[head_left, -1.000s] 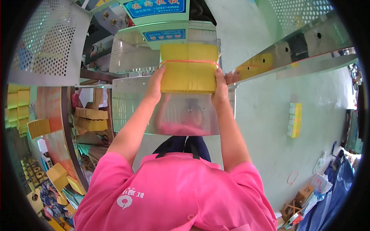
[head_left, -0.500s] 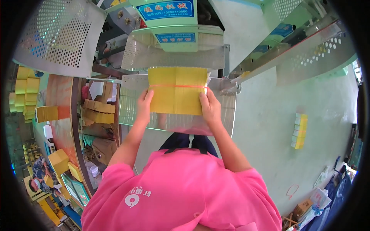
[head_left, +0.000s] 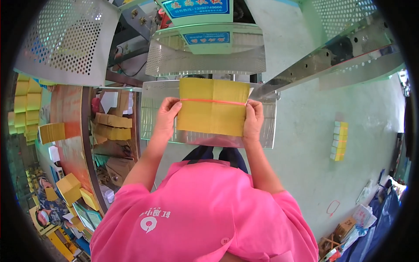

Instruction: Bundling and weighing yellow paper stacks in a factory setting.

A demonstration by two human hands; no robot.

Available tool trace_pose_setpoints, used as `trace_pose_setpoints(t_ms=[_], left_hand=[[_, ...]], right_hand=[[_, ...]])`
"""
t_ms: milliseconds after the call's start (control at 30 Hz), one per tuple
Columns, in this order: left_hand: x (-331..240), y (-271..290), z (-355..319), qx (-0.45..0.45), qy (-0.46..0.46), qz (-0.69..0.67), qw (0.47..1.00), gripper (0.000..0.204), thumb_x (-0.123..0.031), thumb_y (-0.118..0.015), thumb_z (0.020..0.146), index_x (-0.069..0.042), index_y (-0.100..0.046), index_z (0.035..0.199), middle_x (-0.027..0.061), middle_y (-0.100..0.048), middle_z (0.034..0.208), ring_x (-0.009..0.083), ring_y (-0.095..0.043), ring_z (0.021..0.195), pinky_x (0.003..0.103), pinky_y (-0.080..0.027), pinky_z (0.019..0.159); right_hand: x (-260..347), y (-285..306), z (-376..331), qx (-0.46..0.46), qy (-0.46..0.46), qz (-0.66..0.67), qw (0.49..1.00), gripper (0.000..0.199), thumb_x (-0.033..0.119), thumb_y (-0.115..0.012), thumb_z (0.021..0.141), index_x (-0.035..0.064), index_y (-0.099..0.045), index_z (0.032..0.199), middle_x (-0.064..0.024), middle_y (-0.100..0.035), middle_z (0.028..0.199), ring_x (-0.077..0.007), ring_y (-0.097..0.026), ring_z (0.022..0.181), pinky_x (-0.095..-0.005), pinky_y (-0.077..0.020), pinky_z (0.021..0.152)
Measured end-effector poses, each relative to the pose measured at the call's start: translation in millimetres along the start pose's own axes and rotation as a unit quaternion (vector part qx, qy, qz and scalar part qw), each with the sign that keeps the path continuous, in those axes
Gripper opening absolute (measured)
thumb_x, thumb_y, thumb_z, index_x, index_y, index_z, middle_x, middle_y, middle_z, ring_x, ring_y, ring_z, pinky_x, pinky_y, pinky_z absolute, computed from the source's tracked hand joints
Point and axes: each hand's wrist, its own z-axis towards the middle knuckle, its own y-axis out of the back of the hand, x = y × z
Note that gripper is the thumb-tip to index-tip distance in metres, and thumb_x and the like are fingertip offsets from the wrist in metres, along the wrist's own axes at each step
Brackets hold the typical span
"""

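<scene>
Here, left fingers, right fingers hold yellow stack; cardboard box contents unclear.

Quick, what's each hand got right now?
Left hand: closed on the left edge of the yellow bundle, near the pink band.
Right hand: closed on the same bundle's right edge.

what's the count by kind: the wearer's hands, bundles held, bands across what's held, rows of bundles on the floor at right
Hands: 2, left hand and right hand
Held bundles: 1 yellow bundle
Bands: 1 red band
Floor rows: 1 yellow-and-white row
Total: 5
</scene>
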Motion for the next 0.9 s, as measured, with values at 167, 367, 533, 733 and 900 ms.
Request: trace_pose_setpoints(t_ms=[167,367,533,733,900], left_hand=[[-1.8,9.2,3.3,0.016,-0.011,0.046,0.999,0.011,-0.012,-0.065,0.091,-0.007,-0.06,0.099,-0.0017,-0.06,0.093,0.0078,-0.054,0.087,0.025,-0.044,0.08],[-15.9,8.3,15.5,0.031,0.026,0.082,0.996,0.021,-0.027,-0.056,0.097,-0.007,-0.061,0.103,-0.0007,-0.062,0.097,0.0087,-0.055,0.091,0.027,-0.044,0.082],[21.1,14.9,64.4,-0.01,0.151,0.122,0.981,0.047,-0.042,-0.043,0.1,-0.002,-0.059,0.117,0.0097,-0.065,0.106,0.0223,-0.063,0.095,0.035,-0.049,0.081],[45.1,33.8,43.4,-0.024,0.164,0.05,0.985,0.037,-0.03,-0.043,0.099,-0.001,-0.056,0.118,0.0133,-0.065,0.105,0.0263,-0.068,0.086,0.039,-0.058,0.071],[18.5,-97.3,-36.3,0.096,0.255,0.018,0.962,0.043,-0.037,-0.044,0.099,-0.004,-0.054,0.125,0.009,-0.062,0.113,0.024,-0.064,0.098,0.035,-0.054,0.082]], right_hand=[[-1.8,-4.7,-3.9,-0.007,-0.013,0.051,0.999,0.006,0.005,-0.053,0.094,0.0033,-0.057,0.089,-0.0022,-0.058,0.105,-0.0064,-0.05,0.086,-0.0217,-0.043,0.076],[-6.2,0.4,-5.2,-0.053,-0.075,-0.017,0.996,0.015,0.012,-0.054,0.095,0.0004,-0.062,0.099,-0.0031,-0.058,0.103,-0.0062,-0.051,0.084,-0.022,-0.0439,0.074],[-25.7,24.6,21.7,-0.038,-0.061,-0.108,0.992,0.03,0.027,-0.05,0.098,0.0037,-0.064,0.113,-0.0044,-0.062,0.099,-0.0125,-0.057,0.092,-0.0294,-0.0471,0.081],[-65.4,8.2,-1.5,-0.027,0.026,-0.185,0.982,0.038,0.03,-0.046,0.099,0.005,-0.058,0.126,-0.0162,-0.06,0.126,-0.0284,-0.056,0.117,-0.0356,-0.0396,0.102],[-11.5,108.3,-65.0,-0.066,-0.078,-0.045,0.994,0.039,0.026,-0.046,0.1,0.0046,-0.054,0.132,-0.0063,-0.059,0.128,-0.0161,-0.052,0.118,-0.0295,-0.0388,0.101]])
